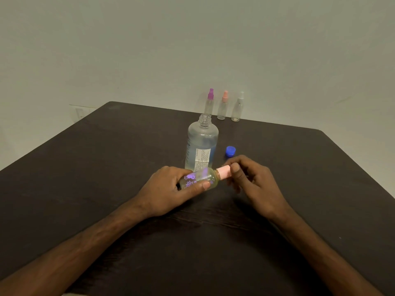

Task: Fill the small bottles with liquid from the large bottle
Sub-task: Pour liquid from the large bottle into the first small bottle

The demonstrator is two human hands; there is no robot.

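My left hand (168,189) grips a small clear bottle (205,176) with purple flower prints, held on its side just above the table. The thumb and fingers of my right hand (254,182) pinch its pink cap (224,172). Right behind stands the large clear bottle (202,144), uncapped, with a white label and clear liquid inside. Its blue cap (230,151) lies on the table to its right. Three small spray bottles stand at the far edge: purple-topped (210,102), pink-topped (223,105) and clear-topped (238,107).
The dark wooden table (106,167) fills the view, with a plain pale wall behind it. A wall socket (79,113) shows beyond the table's far left corner.
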